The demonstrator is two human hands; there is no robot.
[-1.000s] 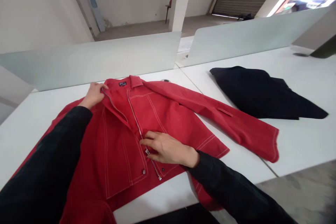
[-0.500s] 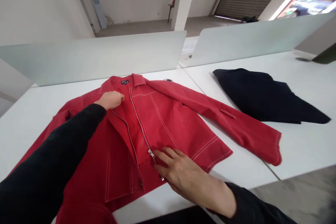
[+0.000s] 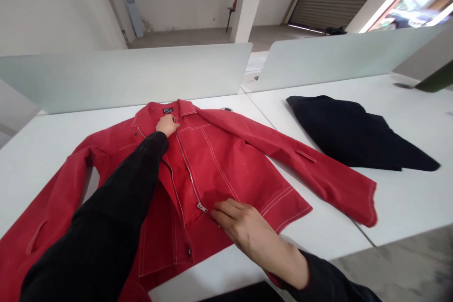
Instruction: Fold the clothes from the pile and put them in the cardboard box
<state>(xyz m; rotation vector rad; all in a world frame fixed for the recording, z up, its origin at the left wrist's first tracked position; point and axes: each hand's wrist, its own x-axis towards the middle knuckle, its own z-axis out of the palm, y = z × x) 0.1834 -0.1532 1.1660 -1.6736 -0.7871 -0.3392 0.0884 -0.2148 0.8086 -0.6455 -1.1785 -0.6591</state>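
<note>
A red denim-style zip jacket (image 3: 219, 170) lies spread out on the white table, with white topstitching and its front zipper undone. My left hand (image 3: 167, 125) rests on the chest just below the collar, by the top of the zipper. My right hand (image 3: 242, 223) lies on the lower front panel, with its fingertips close to the metal zipper pull (image 3: 202, 207). Neither hand visibly grips the cloth. My black left sleeve hides much of the jacket's left side.
A folded black garment (image 3: 354, 137) lies on the table to the right of the jacket. Frosted partition panels (image 3: 123, 78) stand along the table's far side. The table's near edge (image 3: 219, 264) runs below the jacket, with a grey floor beyond.
My left hand has moved from the collar's edge rightward to the chest. The folded-back left front now lies flatter, and its sleeve shows at the left. My right hand has shifted slightly right.
</note>
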